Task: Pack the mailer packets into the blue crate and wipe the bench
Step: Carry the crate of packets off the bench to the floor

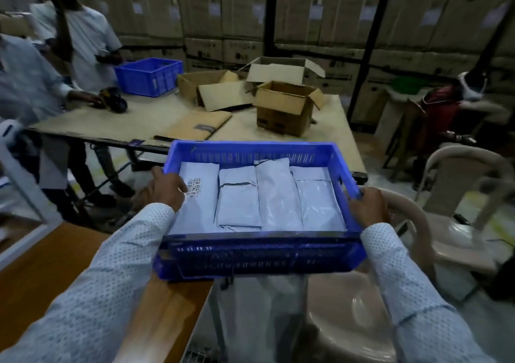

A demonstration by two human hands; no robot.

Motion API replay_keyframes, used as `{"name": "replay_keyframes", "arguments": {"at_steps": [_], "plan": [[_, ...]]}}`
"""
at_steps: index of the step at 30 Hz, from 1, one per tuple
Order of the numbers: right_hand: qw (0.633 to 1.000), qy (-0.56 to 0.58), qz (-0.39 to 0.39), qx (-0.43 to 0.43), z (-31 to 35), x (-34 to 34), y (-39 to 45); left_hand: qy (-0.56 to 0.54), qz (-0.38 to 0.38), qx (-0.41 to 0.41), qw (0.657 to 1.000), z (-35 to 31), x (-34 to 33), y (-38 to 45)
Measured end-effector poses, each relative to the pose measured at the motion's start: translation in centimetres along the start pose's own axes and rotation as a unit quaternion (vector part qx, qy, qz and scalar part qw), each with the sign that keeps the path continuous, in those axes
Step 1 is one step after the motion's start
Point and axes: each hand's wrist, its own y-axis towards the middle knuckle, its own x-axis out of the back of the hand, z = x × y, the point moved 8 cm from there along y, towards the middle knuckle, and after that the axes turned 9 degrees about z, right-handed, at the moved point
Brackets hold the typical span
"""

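Crate: a blue crate (262,254) with slotted walls is held up in front of the wearer, its near left corner over the end of a brown bench (69,273); whether it touches the bench cannot be told.
Packets: four pale grey mailer packets (278,195) lie flat side by side inside the crate, filling its floor. The leftmost one carries a printed barcode label (194,187).
Left hand: the left hand (164,189) grips the crate's left wall, thumb outside the rim and fingers curled over it onto the leftmost packet.
Right hand: the right hand (367,206) grips the crate's right rim, fingers wrapped round the edge (a ring shows on one finger).
Sleeves: both arms wear a light dotted shirt.
Table: a long table (111,123) beyond the crate holds a second blue crate (149,75), several open cardboard boxes (284,106) and a flat brown envelope (200,124).
People: two people in light shirts stand at the table's left; one rests a hand near a dark object, too blurred to name.
Chairs: beige plastic chairs (457,195) stand to the right, one just below the crate.
Background: stacked cartons (306,8) line the far wall.
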Motion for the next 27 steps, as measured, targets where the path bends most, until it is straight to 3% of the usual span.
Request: {"name": "replay_keyframes", "arguments": {"at_steps": [19, 27], "plan": [[0.994, 0.005, -0.045, -0.099, -11.3, 5.6, 7.5, 0.011, 0.073, -0.067, 0.995, -15.3, -11.2, 5.7], [0.986, 0.01, -0.069, -0.153, -17.1, 8.6, 6.2, -0.003, 0.112, -0.094, 0.989, -19.1, -16.7, 4.3]]}}
